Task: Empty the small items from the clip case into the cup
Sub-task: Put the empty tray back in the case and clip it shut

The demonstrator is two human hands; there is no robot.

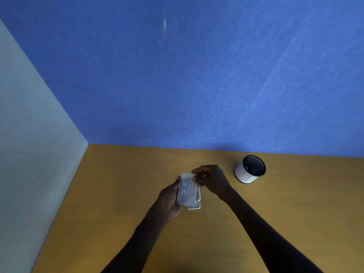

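Observation:
A small translucent plastic clip case is held above the wooden table, its clear lid tilted up away from the base beneath. My left hand grips the case from the left side and below. My right hand pinches the far top edge of the lid. The cup, white outside and dark inside, stands upright on the table to the right of my hands, apart from them. I cannot make out the small items inside the case.
The wooden table sits in a corner, with a blue wall behind it and a pale wall on the left. Both my forearms reach in from the bottom edge.

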